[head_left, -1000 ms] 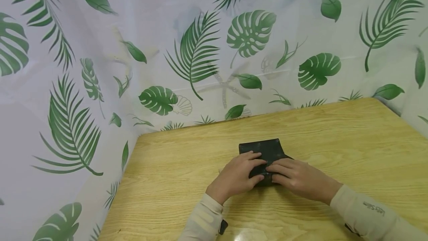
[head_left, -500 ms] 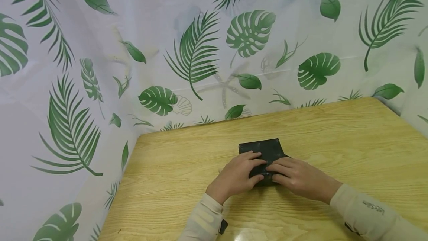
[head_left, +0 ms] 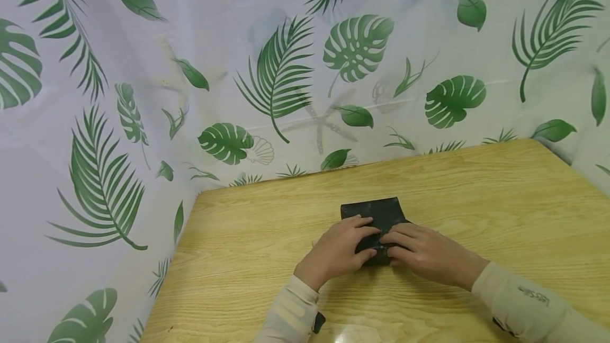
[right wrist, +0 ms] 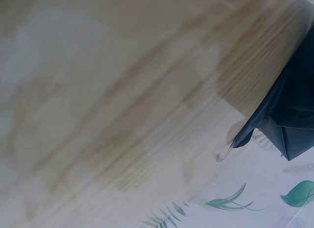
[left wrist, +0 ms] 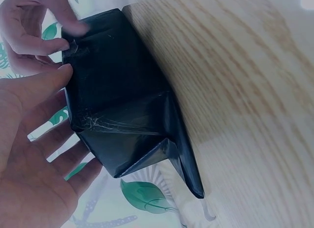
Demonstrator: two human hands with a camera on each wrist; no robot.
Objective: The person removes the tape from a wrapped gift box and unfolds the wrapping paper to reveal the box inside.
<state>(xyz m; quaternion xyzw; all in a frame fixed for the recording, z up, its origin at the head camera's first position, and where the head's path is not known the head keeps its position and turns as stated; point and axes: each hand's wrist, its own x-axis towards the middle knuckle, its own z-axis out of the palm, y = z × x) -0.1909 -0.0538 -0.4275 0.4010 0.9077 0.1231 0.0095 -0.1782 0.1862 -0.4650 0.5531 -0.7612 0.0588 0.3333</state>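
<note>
A black box-shaped package point(head_left: 374, 211) in glossy, creased wrapping lies on the table. My left hand point(head_left: 335, 252) rests on its left part, fingers spread over the top and thumb at the near edge. At the near right side, my right hand point(head_left: 426, 254) has bent fingers on the wrapping and seems to pinch its edge. The left wrist view shows the package point(left wrist: 115, 66) with a folded, partly loose end and a pointed flap point(left wrist: 184, 169). A fingertip of the right hand point(left wrist: 24, 34) is blurred there. Only a corner of the package point(right wrist: 297, 105) enters the right wrist view.
The wooden tabletop point(head_left: 238, 258) extends around the package on all sides. Behind and to the left hangs a white cloth point(head_left: 295, 89) printed with green leaves. Pale sleeves point(head_left: 529, 300) cover both forearms.
The lowest digit of my right hand shifts slightly at the package's near edge. Otherwise the package and both hands keep their places.
</note>
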